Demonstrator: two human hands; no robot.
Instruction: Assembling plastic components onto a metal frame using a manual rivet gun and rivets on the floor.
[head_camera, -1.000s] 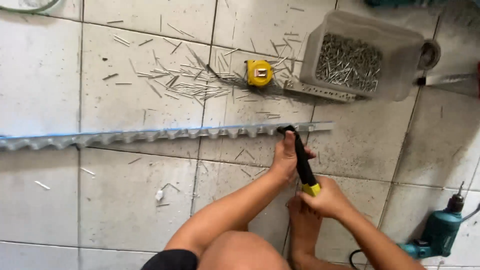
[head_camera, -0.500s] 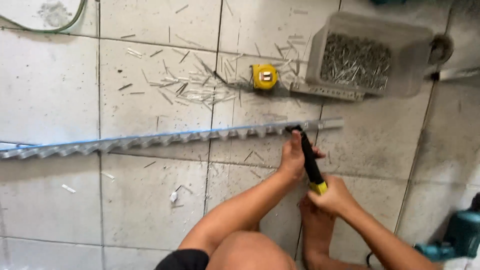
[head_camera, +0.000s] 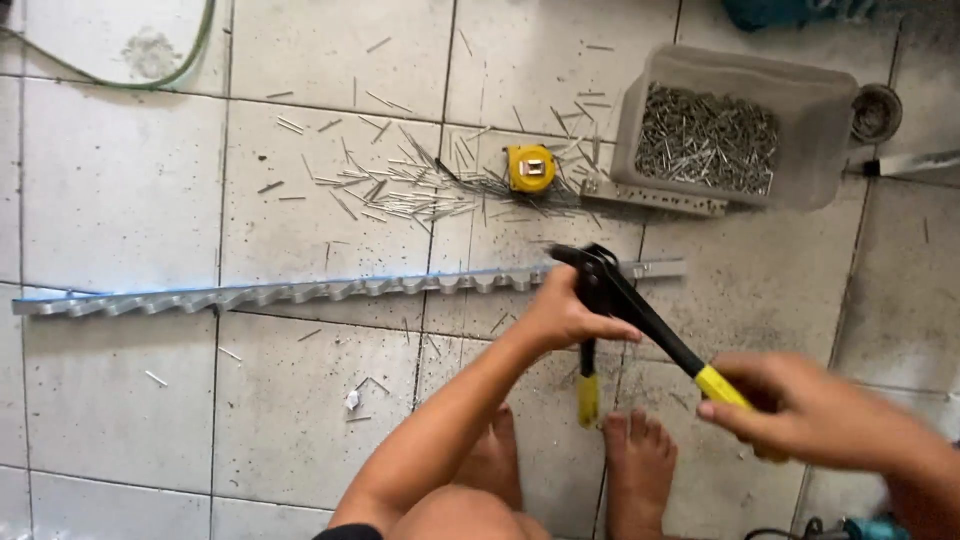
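Observation:
A long notched metal strip (head_camera: 300, 291) lies across the tiled floor. A black hand riveter with yellow handle tips (head_camera: 615, 300) has its head on the strip's right part. My left hand (head_camera: 565, 312) grips the riveter near its head, with one handle hanging below it. My right hand (head_camera: 800, 408), blurred, holds the other handle by its yellow tip, swung out wide to the right. My bare feet (head_camera: 640, 470) rest on the floor below the tool.
A clear plastic tub of rivets (head_camera: 725, 130) stands at the upper right. A yellow tape measure (head_camera: 531, 167) lies among several scattered rivet pins (head_camera: 390, 190). A green hose (head_camera: 150, 80) curves at the top left. A teal drill (head_camera: 870, 527) peeks in at the bottom right.
The riveter's handles were held together; now my right hand has pulled one handle out to the right, spreading them apart. The view has shifted slightly.

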